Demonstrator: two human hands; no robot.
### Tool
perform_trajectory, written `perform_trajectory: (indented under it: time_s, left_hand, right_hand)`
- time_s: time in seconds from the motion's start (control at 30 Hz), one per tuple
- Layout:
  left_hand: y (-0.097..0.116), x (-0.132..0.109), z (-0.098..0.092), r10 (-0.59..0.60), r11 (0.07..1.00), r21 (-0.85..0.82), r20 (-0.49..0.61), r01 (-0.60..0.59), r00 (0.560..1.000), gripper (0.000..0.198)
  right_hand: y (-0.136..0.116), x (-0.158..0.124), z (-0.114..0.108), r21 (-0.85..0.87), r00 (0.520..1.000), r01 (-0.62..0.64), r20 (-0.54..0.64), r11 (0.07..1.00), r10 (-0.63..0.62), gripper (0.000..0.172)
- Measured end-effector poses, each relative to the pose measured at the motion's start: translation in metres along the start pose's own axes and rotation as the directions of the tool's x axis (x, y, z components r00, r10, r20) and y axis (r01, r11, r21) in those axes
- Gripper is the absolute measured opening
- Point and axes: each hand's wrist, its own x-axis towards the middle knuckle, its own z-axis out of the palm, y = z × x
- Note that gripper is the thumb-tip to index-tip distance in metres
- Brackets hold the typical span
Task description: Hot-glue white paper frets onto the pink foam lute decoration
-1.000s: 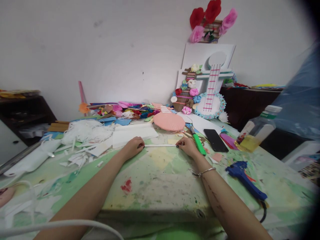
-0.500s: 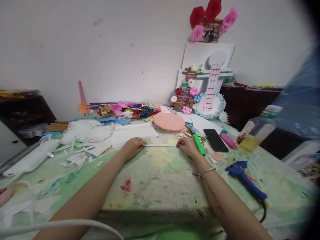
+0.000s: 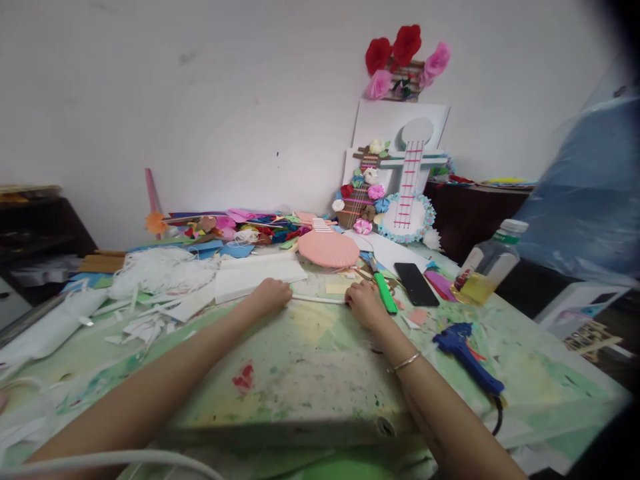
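Observation:
A thin white strip (image 3: 320, 300), like a cord or a narrow paper roll, runs between my hands low over the table and bows slightly. My left hand (image 3: 271, 295) is closed on its left part, fingers curled, beside a folded white sheet (image 3: 260, 268). At the other end my right hand (image 3: 364, 303) pinches the strip, its fingertips partly hidden. Just right of that hand lies a green-handled cutter (image 3: 385, 292). Behind both hands rests a pink round paper instrument (image 3: 329, 249) with white strings.
A blue glue gun (image 3: 467, 357), a black phone (image 3: 416, 285) and a bottle of yellow liquid (image 3: 487, 267) are on the right. White shredded paper (image 3: 163, 272) and scraps lie left. Decorated paper instruments (image 3: 410, 190) lean on the wall. A white cable (image 3: 125, 457) crosses the lower left foreground.
The camera view has turned slightly right. The strip, nearly straight before, now bows a little. Both hands stay closed on it, and my right fingers are curled in more.

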Motion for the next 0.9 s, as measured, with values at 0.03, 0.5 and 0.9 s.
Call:
perform_trajectory:
  time_s: [0.03,0.5,0.9]
  left_hand:
    - [0.000,0.003,-0.002,0.023,1.000,0.006,-0.008,-0.023,1.000,0.018]
    - [0.009,0.074,0.002,0.489,0.872,0.084,-0.118,-0.482,0.864,0.025]
    - [0.010,0.056,0.019,0.391,0.889,-0.207,-0.123,-0.409,0.912,0.016]
  right_hand:
    - [-0.002,-0.006,-0.004,-0.020,1.000,0.005,0.006,1.000,-0.005,0.020]
    - [-0.095,-0.104,-0.001,0.027,0.954,-0.299,0.009,0.954,0.298,0.019]
    - [-0.167,-0.101,0.002,0.250,0.951,-0.308,0.051,0.918,0.305,0.017]
